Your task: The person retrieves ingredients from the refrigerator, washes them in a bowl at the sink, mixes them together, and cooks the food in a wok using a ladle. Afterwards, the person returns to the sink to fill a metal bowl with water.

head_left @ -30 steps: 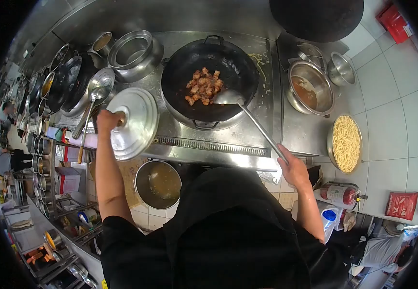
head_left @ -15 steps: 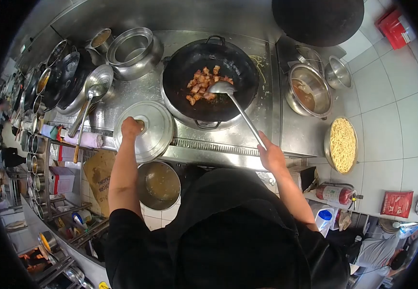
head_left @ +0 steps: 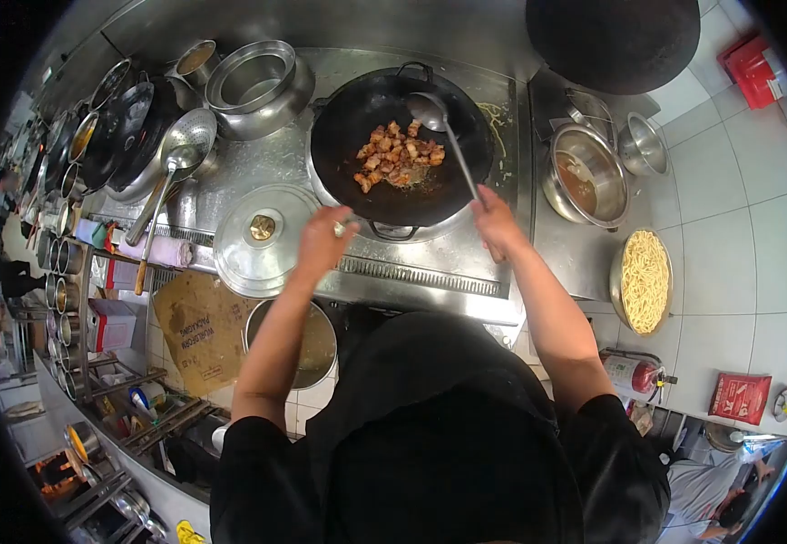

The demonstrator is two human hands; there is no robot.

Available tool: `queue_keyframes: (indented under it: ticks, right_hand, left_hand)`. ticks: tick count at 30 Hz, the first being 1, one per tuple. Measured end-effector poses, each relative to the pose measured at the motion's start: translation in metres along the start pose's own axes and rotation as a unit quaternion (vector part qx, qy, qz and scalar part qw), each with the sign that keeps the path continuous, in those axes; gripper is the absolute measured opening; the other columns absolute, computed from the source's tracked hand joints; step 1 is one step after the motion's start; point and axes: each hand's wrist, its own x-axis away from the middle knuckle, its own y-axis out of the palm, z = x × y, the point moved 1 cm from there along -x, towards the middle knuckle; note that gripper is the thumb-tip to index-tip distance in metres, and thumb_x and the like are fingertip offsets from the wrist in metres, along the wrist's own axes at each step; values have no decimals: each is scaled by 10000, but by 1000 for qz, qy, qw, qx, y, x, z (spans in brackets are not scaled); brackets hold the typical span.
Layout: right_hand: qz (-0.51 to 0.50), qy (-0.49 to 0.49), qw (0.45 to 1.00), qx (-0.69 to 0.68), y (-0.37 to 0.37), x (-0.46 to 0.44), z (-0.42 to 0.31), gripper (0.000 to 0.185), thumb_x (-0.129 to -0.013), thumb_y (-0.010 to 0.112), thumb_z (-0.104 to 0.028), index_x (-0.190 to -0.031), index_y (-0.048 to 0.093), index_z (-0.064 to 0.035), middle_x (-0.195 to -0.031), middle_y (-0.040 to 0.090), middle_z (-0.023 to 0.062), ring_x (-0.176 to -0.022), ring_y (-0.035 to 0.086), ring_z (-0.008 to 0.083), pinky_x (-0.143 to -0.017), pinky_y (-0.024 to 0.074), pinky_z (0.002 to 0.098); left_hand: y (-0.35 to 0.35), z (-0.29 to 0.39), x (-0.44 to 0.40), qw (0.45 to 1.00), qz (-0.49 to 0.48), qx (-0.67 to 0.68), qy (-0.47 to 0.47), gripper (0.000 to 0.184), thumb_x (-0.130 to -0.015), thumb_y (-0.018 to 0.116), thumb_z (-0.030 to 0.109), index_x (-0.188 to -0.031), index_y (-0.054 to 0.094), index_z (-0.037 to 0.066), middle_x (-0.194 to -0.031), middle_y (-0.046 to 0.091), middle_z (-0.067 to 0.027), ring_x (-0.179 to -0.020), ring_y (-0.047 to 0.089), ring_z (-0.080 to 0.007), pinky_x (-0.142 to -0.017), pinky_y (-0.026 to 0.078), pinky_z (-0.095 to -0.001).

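Note:
My right hand (head_left: 495, 225) is closed around the handle of a long metal ladle (head_left: 463, 156). The ladle's bowl rests at the far right inside a black wok (head_left: 339, 186). Browned chunks of meat (head_left: 395, 154) lie in the middle of the wok. My left hand (head_left: 325, 240) is closed beside the wok's near-left rim, left of its near handle (head_left: 395, 232). A small pale bit shows at its fingers, too small to name. A round metal lid (head_left: 241, 258) with a brass-coloured knob lies on the stove just left of that hand.
A metal pot (head_left: 298, 86), a perforated skimmer (head_left: 192, 131) and dark pans are at the left. On the right stand a steel bowl of brown liquid (head_left: 613, 186) and a bowl of noodles (head_left: 645, 281). Below the lid sits a pot (head_left: 322, 349).
My left hand has let go of the lid's knob and moved right to the wok's near edge. The ladle's bowl has gone from the meat to the wok's far side.

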Motion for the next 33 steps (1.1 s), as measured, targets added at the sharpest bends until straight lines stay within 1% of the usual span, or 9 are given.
queue_keyframes:
  ticks: [2,5,7,8,10,17,27,29,33]
  right_hand:
    - [-10,-19,1000,11,7,-3,-15,499,-1006,532,-245,-1479,391,-178,-919,677,149,-525,568,230,-430,451,372]
    - [-50,-53,989,130,9,1,-22,487,-1004,516,-247,-1473,393,-202,-964,695,172,-665,656,300,-564,531,423]
    - [20,-216,927,306,8,-5,0,495,-1003,502,-265,-1483,385,-238,-1031,692,206,-860,684,367,-754,548,479]
    - [19,-217,927,306,3,3,-1,495,-1003,502,-265,-1483,385,-238,-1031,692,206,-860,684,367,-754,548,479]
    - [-12,-132,913,385,-14,34,-15,502,-1002,489,-264,-1492,379,-256,-1088,678,226,-1013,650,398,-895,505,505]
    - [4,-115,889,442,-51,82,4,508,-1003,486,-241,-1499,379,-253,-1054,691,212,-974,667,384,-852,523,493]
    - [85,-139,929,333,-111,154,36,535,-953,585,-217,-1465,437,-272,-920,680,252,-883,652,443,-775,511,508]
    - [98,-191,935,283,-127,168,39,525,-944,600,-207,-1448,468,-271,-933,684,239,-894,648,440,-764,511,505]
    - [70,-134,920,361,-144,194,33,525,-939,616,-229,-1444,484,-290,-927,691,215,-883,653,426,-763,512,506]
  left_hand:
    - [22,32,7,999,-22,18,40,277,-818,757,162,-1064,700,48,-1027,660,-138,-953,645,-336,-838,523,-416]
    - [50,46,14,998,-28,9,50,250,-817,742,146,-1041,708,41,-995,656,-144,-978,621,-348,-864,509,-427]
    - [58,47,16,998,-29,4,52,237,-816,732,143,-1028,713,40,-989,652,-151,-998,604,-359,-884,500,-436]
    - [59,49,17,998,-22,-7,58,204,-811,726,128,-995,721,40,-983,654,-142,-983,602,-350,-882,497,-436]
    - [59,51,19,998,-16,-18,62,172,-807,721,113,-962,728,40,-976,656,-134,-969,600,-342,-880,494,-437]
    - [57,52,19,997,-12,-32,76,152,-819,731,121,-933,737,21,-975,664,-125,-936,611,-338,-856,501,-428]
    - [58,60,23,996,14,-47,81,132,-807,729,78,-925,741,19,-969,665,-117,-931,612,-325,-834,509,-414]
    - [58,62,23,996,22,-35,84,126,-804,716,68,-915,735,11,-948,662,-121,-902,607,-328,-826,502,-418]
    - [59,60,24,995,32,-27,92,116,-800,705,59,-899,728,3,-926,658,-128,-862,604,-336,-810,501,-427]
